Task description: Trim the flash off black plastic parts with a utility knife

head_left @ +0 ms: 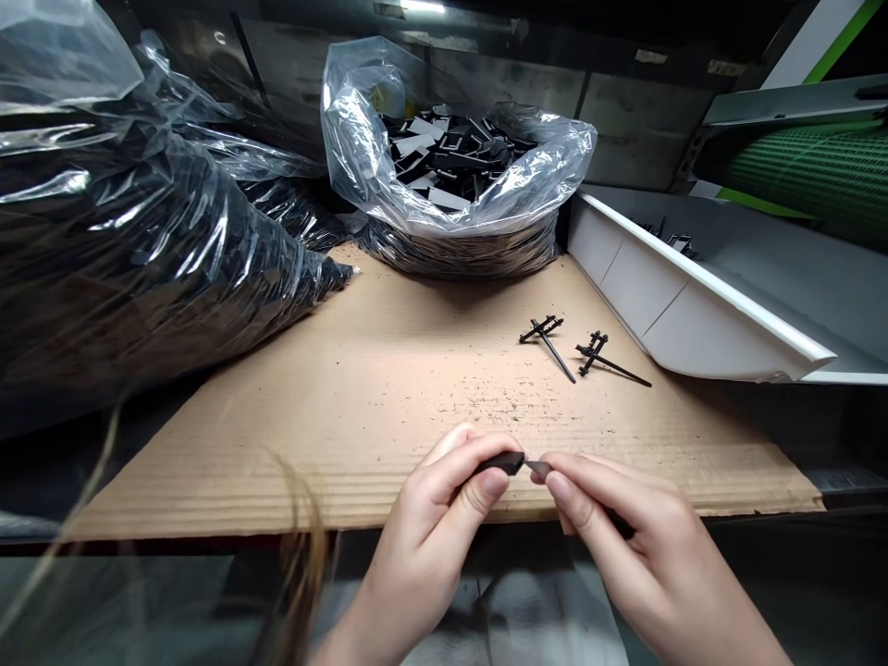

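Observation:
My left hand (437, 518) pinches a small black plastic part (505, 462) between thumb and fingers at the near edge of the cardboard sheet (361, 407). My right hand (624, 536) pinches the other end of the same part (538, 468), fingertips almost touching the left hand's. Two black plastic sprue pieces (548, 335) (605, 356) lie on the cardboard farther back and to the right, apart from both hands.
An open clear bag (388, 157) full of black plastic parts stands at the back centre. Large closed bags of dark parts (139, 231) fill the left. A white chute (694, 296) and a green belt (811, 166) are on the right.

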A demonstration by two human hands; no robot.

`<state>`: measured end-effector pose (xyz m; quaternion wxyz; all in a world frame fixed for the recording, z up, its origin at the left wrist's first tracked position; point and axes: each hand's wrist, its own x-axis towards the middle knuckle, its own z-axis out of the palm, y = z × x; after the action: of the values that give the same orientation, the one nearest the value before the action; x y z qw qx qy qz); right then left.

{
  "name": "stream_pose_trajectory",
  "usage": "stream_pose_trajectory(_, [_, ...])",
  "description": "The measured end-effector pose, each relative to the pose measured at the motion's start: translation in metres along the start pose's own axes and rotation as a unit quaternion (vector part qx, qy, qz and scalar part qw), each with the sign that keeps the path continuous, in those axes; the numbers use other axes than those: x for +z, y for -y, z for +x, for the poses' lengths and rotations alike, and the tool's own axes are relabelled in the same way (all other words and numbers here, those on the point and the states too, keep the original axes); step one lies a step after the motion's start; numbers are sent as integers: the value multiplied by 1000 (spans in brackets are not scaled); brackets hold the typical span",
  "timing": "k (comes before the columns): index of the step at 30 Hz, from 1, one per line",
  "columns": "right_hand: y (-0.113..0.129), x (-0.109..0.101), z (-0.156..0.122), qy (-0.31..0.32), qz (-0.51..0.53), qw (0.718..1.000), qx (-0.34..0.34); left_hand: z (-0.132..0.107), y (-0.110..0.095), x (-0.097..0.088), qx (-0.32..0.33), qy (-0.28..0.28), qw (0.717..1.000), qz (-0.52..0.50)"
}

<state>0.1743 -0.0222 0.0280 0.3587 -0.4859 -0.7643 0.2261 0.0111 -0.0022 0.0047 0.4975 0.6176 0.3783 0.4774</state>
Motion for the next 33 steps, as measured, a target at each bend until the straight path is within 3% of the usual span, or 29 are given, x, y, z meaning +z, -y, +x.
stream_pose_trajectory(3, [3, 0, 4, 67, 74, 992, 81, -1, 0, 1, 13, 3, 1000, 9])
stream_pose_trajectory(6, [5, 1, 4, 93, 111, 983, 111, -3, 0, 2, 22, -4, 1000, 8])
stream_pose_trajectory(12, [6, 5, 1, 54, 136, 980, 133, -3, 1, 2, 14, -9, 1000, 8])
stream_pose_trajectory(16, [2, 5, 1, -10, 155, 976, 152, -2, -1, 2, -2, -14, 1000, 11])
stream_pose_trajectory(19, [0, 11, -2, -78, 148, 978, 121, -2, -3, 4, -48, -50, 997, -38])
stream_pose_trajectory(23, [-1, 30, -8, -152, 79, 985, -17, -1, -5, 7, -142, -56, 976, -153])
stream_pose_trajectory(25, [-4, 39, -9, -161, 55, 983, -71, 2, -6, 6, -151, -57, 971, -178])
stream_pose_trajectory(27, [-7, 42, -10, -156, 42, 985, -66, 4, -7, 5, -148, -62, 969, -186])
stream_pose_trajectory(30, [-10, 41, -11, -168, 27, 985, 10, 5, -6, 5, -160, -52, 969, -183])
stream_pose_trajectory(33, [-12, 41, -12, -148, 81, 986, 4, -2, -2, 6, -157, -54, 974, -154])
